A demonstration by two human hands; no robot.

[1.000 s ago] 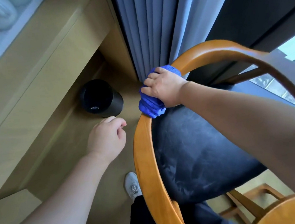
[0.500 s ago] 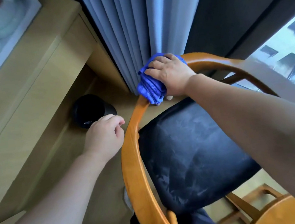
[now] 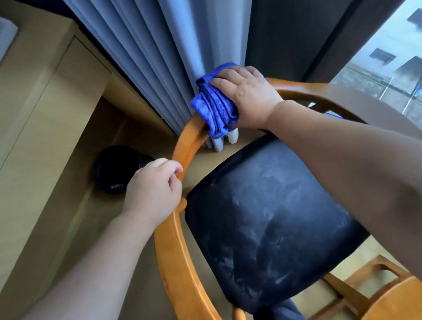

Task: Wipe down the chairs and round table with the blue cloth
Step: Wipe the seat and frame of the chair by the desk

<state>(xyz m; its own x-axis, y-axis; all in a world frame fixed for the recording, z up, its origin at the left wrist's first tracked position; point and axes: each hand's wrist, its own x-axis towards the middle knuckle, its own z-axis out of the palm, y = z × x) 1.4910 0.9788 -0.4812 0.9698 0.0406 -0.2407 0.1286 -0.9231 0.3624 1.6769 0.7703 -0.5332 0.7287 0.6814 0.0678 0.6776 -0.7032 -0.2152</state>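
Fingers of the left hand (image 3: pixel 155 190) now curl round the curved wooden rail (image 3: pixel 175 257) of the chair (image 3: pixel 268 222). Half a second ago that hand hung loosely curled beside the rail, touching nothing. The right hand (image 3: pixel 248 96) has carried the blue cloth (image 3: pixel 214 106) further along the rail's bend, up against the grey curtain (image 3: pixel 164 46). It lies on top of the cloth with its fingers wrapped over the wad, clamping it to the wood. The cloth is bunched into a thick roll draped across the rail. Its long axis runs from the curtain side down toward the dark padded seat, with its folds along that line and its lower end hanging just past the rail. A black bin (image 3: pixel 111 169) stands on the floor left of the chair, partly hidden by the left hand.
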